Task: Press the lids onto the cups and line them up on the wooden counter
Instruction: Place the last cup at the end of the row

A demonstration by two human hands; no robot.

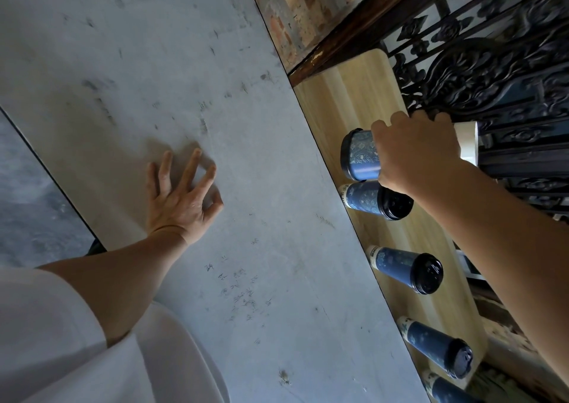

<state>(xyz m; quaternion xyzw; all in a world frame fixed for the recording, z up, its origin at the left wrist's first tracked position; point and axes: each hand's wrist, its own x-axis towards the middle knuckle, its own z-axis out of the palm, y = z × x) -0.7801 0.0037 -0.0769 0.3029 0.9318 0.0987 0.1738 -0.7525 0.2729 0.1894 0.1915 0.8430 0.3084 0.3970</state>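
White-sleeved left grip lies splayed on slab; right grip clamps blue cup near counter end.

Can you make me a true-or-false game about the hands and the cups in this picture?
1. The right hand grips a blue cup. True.
2. The left hand is holding a lid. False: it holds nothing, and its fingers lie spread on the grey surface.
3. The cups in the row are red. False: the row cups are blue with black lids.
4. The row cups stand on the wooden counter. True.
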